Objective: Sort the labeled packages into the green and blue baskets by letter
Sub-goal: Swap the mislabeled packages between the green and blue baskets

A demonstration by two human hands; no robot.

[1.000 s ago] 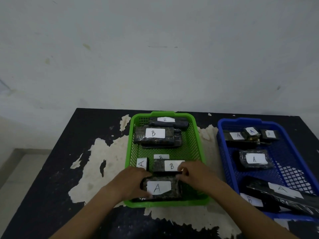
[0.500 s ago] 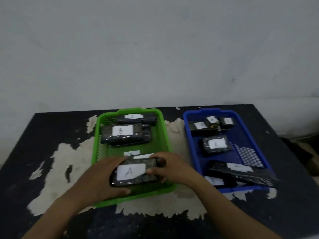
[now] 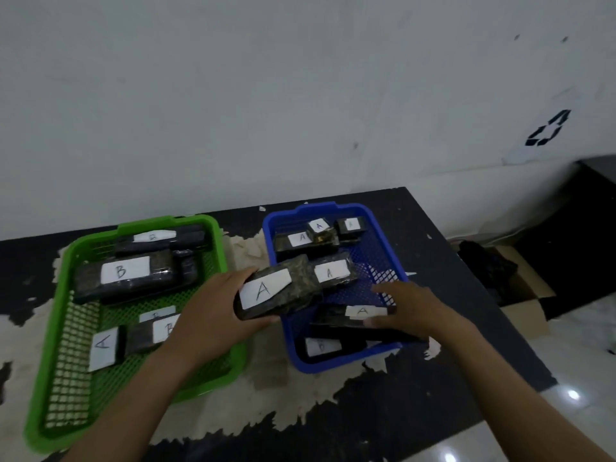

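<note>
My left hand [image 3: 213,315] grips a dark package labeled A [image 3: 276,291], held tilted over the left rim of the blue basket [image 3: 336,365]. My right hand [image 3: 410,308] hovers open over the blue basket, just above a long package labeled A [image 3: 361,316]. The blue basket holds several A packages [image 3: 330,271] and one near its front whose label looks like a B [image 3: 321,346]. The green basket [image 3: 56,428] holds B packages [image 3: 123,273] and a small package labeled A [image 3: 103,346].
The baskets stand side by side on a black table [image 3: 416,388] with peeled white patches. A white wall runs behind it. An open cardboard box [image 3: 520,295] sits on the floor to the right of the table.
Both hands lifted the A package out of the green basket and carried it right. My right hand let go; the left now holds it over the blue basket.
</note>
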